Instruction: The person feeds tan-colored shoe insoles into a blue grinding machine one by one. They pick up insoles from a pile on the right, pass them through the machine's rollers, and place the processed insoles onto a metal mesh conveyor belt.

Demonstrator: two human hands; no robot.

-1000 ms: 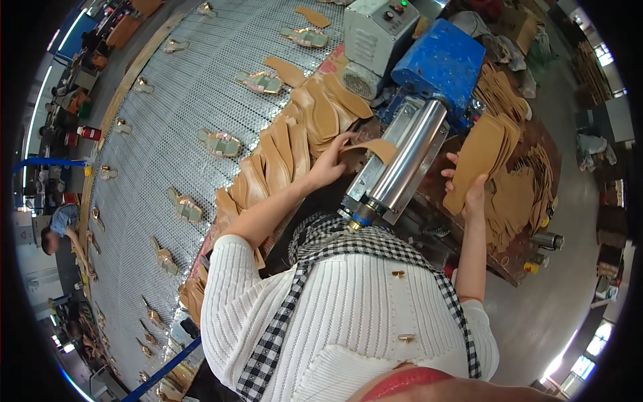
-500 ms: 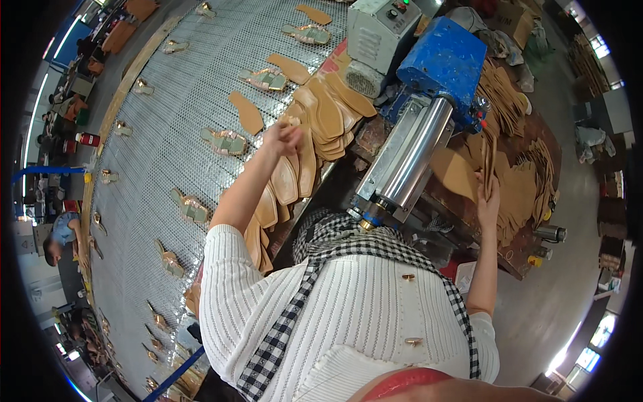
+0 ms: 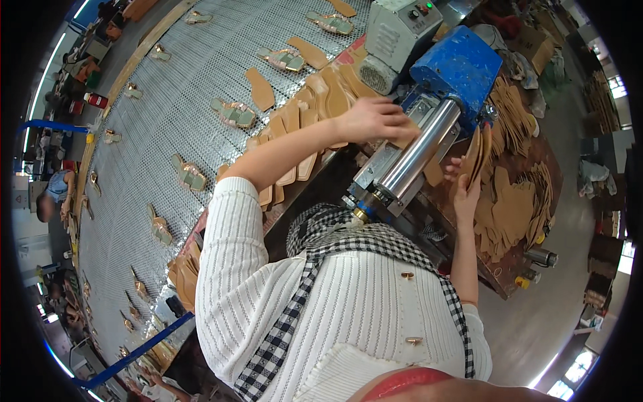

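My left hand point(image 3: 376, 120) is at the roller machine, its fingers closed on a tan insole point(image 3: 404, 137) at the left side of the shiny metal roller point(image 3: 420, 149). Another bit of tan sole point(image 3: 433, 172) shows past the roller's right side; whether it is the same piece I cannot tell. My right hand point(image 3: 465, 191) grips a small upright bundle of tan insoles point(image 3: 477, 157), its fingers spread partly behind them. Below my left forearm, many glossy insoles point(image 3: 309, 127) lie overlapped along the belt's edge.
A mesh conveyor belt point(image 3: 174, 87) on the left carries sandals point(image 3: 234, 114) and loose insoles point(image 3: 260, 88). Behind the roller stand a blue housing point(image 3: 455, 63) and a grey control box point(image 3: 400, 33). More tan soles point(image 3: 509, 208) pile on the right table. Another person point(image 3: 59, 191) is beyond the belt.
My left hand has moved right, from the glossy insoles to the roller, and now has an insole. A sole that jutted left from my right hand no longer does so; the bundle stays held.
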